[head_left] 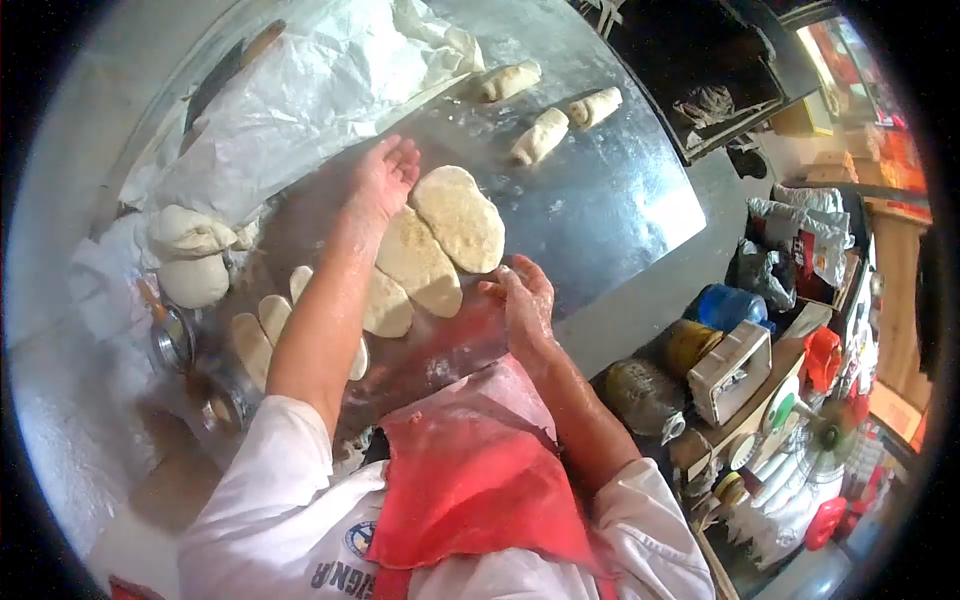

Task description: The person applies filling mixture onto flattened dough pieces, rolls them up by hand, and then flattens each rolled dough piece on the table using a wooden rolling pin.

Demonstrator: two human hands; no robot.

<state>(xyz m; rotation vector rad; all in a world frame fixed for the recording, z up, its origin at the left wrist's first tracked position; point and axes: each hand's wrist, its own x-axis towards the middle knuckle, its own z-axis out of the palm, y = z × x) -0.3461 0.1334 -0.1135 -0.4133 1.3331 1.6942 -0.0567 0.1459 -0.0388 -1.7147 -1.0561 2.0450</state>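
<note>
I had the left hand (388, 175) loosely open and apparently empty, just beside the upper end of a flattened dough oval (459, 220), while the right hand (525, 290) was half curled at its lower end (whether it pinched the edge, I couldn't tell). Farther out, more flattened dough pieces (418, 262) lay alongside it on the metal worktop (610, 215), with three dough rolls (541, 136) beyond. I judged the step to be shaping or laying out that oval, the next move calling for light, even handling.
</note>
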